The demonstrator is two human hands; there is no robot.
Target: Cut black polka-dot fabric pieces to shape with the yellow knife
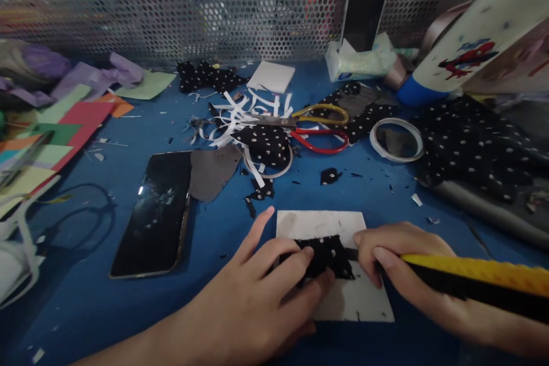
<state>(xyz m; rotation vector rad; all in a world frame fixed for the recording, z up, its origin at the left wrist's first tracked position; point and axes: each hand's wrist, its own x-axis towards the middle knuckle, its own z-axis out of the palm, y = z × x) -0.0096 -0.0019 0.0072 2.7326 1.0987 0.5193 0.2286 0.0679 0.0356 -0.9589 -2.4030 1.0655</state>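
My right hand (412, 274) is wrapped round a yellow and black utility knife (476, 277), its handle running off to the right. The knife's front end reaches the right edge of a small piece of black fabric with white dots (328, 251). This piece lies on a white square card (373, 297) on the blue table. My left hand (274, 286) holds the fabric down with bent fingertips, one finger sticking up at the left. Where exactly the blade tip sits is hard to make out. The left part of the fabric is hidden under my fingers.
A phone (152, 211) lies on the left. Ahead are scissors (319, 131) on white paper strips (234, 117) and fabric scraps. At the right are a tape roll (397, 154), dotted fabric (476, 137) and a large bottle (472, 40). A perforated metal panel (240, 6) stands behind.
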